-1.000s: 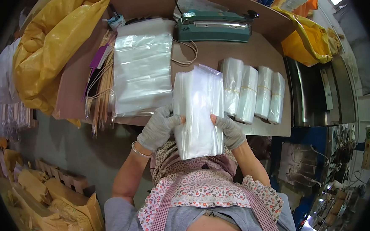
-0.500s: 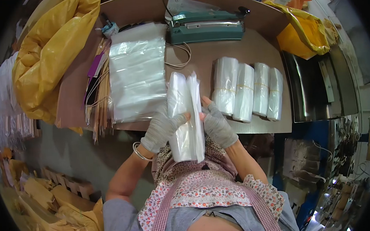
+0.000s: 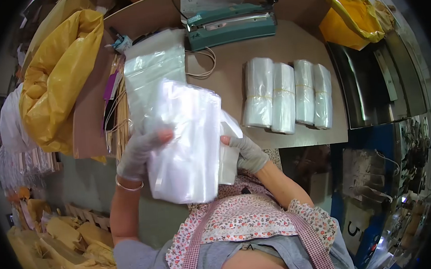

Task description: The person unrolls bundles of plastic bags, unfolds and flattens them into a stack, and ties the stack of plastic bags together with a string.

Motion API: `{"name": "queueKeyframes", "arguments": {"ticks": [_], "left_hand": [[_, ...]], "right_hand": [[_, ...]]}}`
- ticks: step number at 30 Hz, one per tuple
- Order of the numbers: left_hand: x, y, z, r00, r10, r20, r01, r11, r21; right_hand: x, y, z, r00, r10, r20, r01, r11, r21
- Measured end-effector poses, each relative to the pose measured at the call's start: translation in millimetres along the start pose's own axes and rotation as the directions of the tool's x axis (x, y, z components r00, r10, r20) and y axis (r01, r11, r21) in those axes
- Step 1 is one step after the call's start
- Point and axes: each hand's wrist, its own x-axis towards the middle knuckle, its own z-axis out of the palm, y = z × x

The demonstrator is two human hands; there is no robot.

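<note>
A folded stack of clear plastic bags [image 3: 186,146] is held above the table's front edge, tilted and partly opened. My left hand [image 3: 142,151], in a grey fingerless glove, grips its left side with the thumb on top. On the right side, my right hand [image 3: 243,150] pinches a narrower folded part of the plastic. Behind the held stack lies a flat pile of clear bags [image 3: 154,64]. Several rolled bag bundles [image 3: 283,98], tied with thin bands, lie side by side to the right of my right hand.
At the table's back stands a green heat sealer [image 3: 231,26], with a looped cord in front. Wooden sticks [image 3: 121,110] lie left of the flat pile. Yellow bags [image 3: 64,79] hang at the left, another [image 3: 352,22] at the back right. Machinery [image 3: 410,172] stands at the right.
The held plastic has gone from a narrow fold to a wider, tilted stack. My left hand has moved left and my right hand slightly right. The view has shifted a little.
</note>
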Motion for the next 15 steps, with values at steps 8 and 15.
{"name": "queueKeyframes", "arguments": {"ticks": [8, 15], "left_hand": [[-24, -137, 10, 0.973, -0.108, -0.203, 0.034, 0.942, -0.335], [6, -139, 108, 0.931, 0.101, 0.351, 0.232, 0.579, -0.781]], "right_hand": [[-66, -42, 71, 0.998, -0.056, -0.032, 0.048, 0.976, -0.212], [-95, -33, 114, 0.947, -0.313, -0.073, 0.193, 0.736, -0.649]]}}
